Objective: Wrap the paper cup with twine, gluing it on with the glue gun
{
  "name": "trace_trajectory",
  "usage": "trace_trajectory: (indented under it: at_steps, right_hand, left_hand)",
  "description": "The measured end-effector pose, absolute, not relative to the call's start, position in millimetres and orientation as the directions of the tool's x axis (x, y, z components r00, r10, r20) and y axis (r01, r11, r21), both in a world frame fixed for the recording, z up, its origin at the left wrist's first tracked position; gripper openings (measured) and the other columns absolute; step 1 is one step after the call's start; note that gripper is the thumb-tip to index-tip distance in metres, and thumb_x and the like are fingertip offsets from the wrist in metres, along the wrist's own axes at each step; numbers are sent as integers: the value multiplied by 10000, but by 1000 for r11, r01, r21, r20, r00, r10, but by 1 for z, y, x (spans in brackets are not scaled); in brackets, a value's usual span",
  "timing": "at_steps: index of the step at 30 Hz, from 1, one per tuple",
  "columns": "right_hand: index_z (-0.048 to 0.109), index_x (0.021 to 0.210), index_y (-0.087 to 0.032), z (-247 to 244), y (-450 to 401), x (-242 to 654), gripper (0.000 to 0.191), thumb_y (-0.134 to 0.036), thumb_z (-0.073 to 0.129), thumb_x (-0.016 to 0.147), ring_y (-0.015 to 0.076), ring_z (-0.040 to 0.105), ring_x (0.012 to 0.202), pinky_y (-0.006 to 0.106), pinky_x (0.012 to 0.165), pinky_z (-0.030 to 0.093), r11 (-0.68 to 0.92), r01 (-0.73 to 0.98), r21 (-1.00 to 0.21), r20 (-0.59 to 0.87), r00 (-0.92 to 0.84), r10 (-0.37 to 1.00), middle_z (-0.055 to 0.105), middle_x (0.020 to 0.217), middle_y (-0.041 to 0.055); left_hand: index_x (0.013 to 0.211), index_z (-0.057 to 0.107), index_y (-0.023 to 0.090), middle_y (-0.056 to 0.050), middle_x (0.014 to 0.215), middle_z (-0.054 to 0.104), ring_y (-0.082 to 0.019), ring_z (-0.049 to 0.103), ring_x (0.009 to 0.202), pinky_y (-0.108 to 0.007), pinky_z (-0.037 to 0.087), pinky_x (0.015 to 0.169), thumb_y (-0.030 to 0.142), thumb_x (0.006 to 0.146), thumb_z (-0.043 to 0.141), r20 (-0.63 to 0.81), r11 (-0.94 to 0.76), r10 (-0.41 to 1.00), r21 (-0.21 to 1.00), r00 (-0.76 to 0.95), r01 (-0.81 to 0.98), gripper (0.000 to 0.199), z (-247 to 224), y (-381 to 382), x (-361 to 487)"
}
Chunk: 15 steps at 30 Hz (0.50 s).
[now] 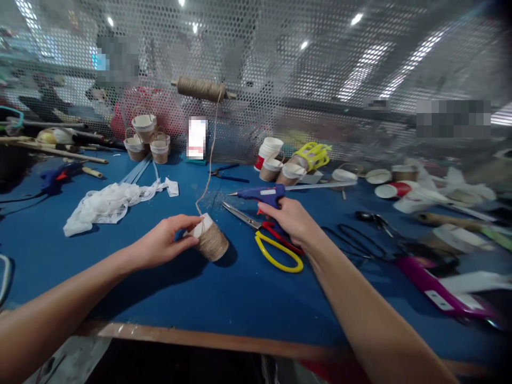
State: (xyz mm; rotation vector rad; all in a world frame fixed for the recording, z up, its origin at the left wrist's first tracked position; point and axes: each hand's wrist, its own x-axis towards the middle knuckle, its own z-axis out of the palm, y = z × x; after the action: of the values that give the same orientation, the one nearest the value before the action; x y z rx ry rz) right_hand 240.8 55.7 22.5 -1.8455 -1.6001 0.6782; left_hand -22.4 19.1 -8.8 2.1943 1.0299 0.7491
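Observation:
My left hand (180,237) pinches the white end of a small paper cup (213,241) wound with brown twine, tilted just above the blue table. From that cup the twine (208,186) runs up to a spool (201,88) on a rod by the mesh screen. In my right hand (288,216) is a blue glue gun (262,194), fingers wrapped round its handle near the orange trigger. A clear glue stick (322,184) sticks out of its back, and its nozzle points left. Under it lie scissors (280,256) with one yellow and one red handle loop, blades toward the cup.
Twine-covered cups (160,149) stand at the back left, near crumpled white lace (108,205). Pliers (230,175) lie before a phone (197,138). A second glue gun (58,176) rests far left. At right are more cups (292,173), black cords and a purple power strip (440,288).

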Motion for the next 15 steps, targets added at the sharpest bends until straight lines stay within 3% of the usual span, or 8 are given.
trace_trajectory:
  at_steps: [5, 8, 11, 15]
  right_hand:
    - [542, 619, -140, 11, 89, 248, 340, -417, 472, 805, 140, 544, 450, 246, 452, 408, -186, 790, -584, -37, 203, 978, 598, 556, 84]
    - [578, 613, -136, 4, 104, 249, 386, -463, 483, 793, 195, 608, 550, 269, 529, 431, -214, 851, -480, -54, 215, 975, 617, 561, 108]
    - [634, 673, -102, 1, 112, 245, 404, -467, 503, 787, 281, 627, 793, 317, 673, 434, -245, 894, -375, -38, 250, 968, 657, 719, 179]
    - [646, 895, -13, 8, 107, 231, 426, -399, 480, 825, 383, 492, 1068, 420, 815, 375, -256, 917, -307, 30, 278, 960, 572, 1053, 300]
  left_hand:
    - [1156, 520, 124, -139, 1141, 604, -217, 566, 1016, -398, 442, 869, 232, 807, 477, 253, -551, 793, 685, 554, 477, 367, -7, 18, -21]
    - [1156, 523, 124, -133, 1126, 612, -216, 570, 1005, -385, 449, 857, 232, 809, 476, 263, -566, 785, 674, 561, 475, 367, -6, 18, -21]
    - [1173, 517, 132, -122, 1099, 625, -212, 581, 973, -364, 460, 834, 233, 808, 486, 274, -572, 780, 677, 562, 463, 379, -7, 18, -20]
    - [1173, 512, 141, -121, 1111, 619, -208, 581, 972, -369, 456, 835, 227, 813, 480, 274, -578, 774, 675, 571, 459, 371, -8, 18, -20]
